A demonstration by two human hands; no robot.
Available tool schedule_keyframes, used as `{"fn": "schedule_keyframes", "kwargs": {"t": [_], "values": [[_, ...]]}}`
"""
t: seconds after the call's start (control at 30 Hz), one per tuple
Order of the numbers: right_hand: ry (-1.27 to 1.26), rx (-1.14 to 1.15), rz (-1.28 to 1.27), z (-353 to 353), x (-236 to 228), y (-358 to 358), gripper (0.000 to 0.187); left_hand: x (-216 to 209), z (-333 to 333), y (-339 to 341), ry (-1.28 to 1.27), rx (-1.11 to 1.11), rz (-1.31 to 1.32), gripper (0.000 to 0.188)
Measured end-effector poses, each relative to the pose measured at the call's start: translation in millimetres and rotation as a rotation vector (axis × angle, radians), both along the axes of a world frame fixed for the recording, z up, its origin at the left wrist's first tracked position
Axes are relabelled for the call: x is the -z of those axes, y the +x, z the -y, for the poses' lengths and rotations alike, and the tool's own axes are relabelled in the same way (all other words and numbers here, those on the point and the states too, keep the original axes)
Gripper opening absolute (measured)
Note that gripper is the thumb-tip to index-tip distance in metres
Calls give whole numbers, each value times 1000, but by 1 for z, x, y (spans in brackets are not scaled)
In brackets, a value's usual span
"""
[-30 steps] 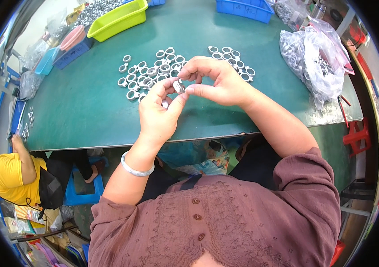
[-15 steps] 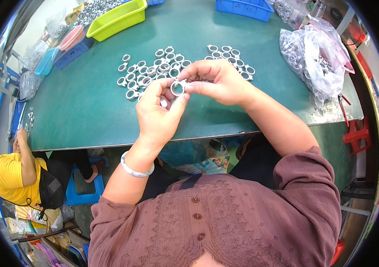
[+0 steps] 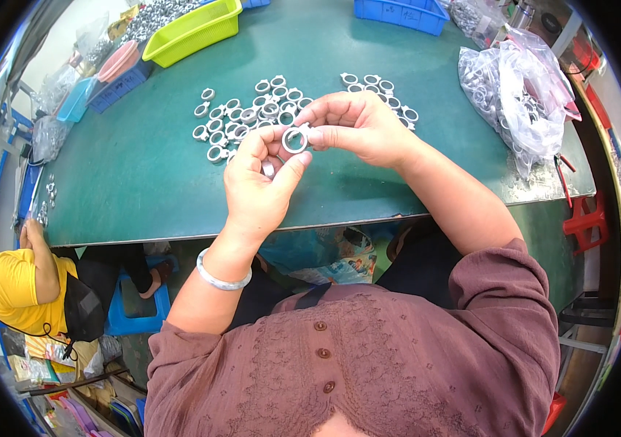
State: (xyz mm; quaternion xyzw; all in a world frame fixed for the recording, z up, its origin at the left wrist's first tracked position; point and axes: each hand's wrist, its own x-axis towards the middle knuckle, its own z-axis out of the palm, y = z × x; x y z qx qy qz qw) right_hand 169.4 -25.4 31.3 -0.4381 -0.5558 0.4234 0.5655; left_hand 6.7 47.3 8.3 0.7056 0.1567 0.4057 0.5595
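A silver metal ring with a small lug (image 3: 286, 143) is held up between both hands above the green table. My left hand (image 3: 261, 180) grips its left side with closed fingers, and a metal band (image 3: 267, 169) shows on one of them. From the right, my right hand (image 3: 358, 131) pinches the ring near its lug with thumb and forefinger. Just beyond my left hand lies a loose group of similar rings (image 3: 248, 115). A second group of rings (image 3: 372, 79) sits partly behind my right hand.
A clear plastic bag of rings (image 3: 504, 102) stands at the right, with red-handled pliers (image 3: 564, 178) near it. A yellow-green basket (image 3: 192, 35) and blue bins (image 3: 401, 16) line the far side. At the left, a person in yellow (image 3: 15, 280) sits by the table's edge (image 3: 135, 242).
The ring has turned slightly and shifted a little to the right and up between my fingers. My left thumb has eased away from its lower edge. Both arms stay nearly still.
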Motion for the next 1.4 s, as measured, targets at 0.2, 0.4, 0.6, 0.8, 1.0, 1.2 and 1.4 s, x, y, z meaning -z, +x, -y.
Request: {"fn": "schedule_keyframes", "kwargs": {"t": [0.2, 0.4, 0.6, 0.8, 1.0, 1.2, 1.4], "values": [[-9, 8, 8, -1, 1, 2, 19, 2, -2, -2, -28, 58, 8, 23], [-20, 25, -3, 0, 1, 1, 18, -3, 0, -3, -84, 85, -25, 22], [-8, 38, -8, -1, 2, 1, 21, -3, 1, -3, -134, 99, -11, 21], [-12, 25, 50, -1, 2, 3, 20, -3, 1, -3, -134, 92, 14, 19], [-15, 6, 58, -1, 3, 3, 19, -2, 0, -3, -114, 73, 28, 16], [-29, 0, 47, -2, 2, 3, 20, -6, 2, -4, -172, 89, 38, 14], [-44, 41, 26, -1, 4, 1, 20, -8, 0, -5, -284, 132, 14, 16]]}}
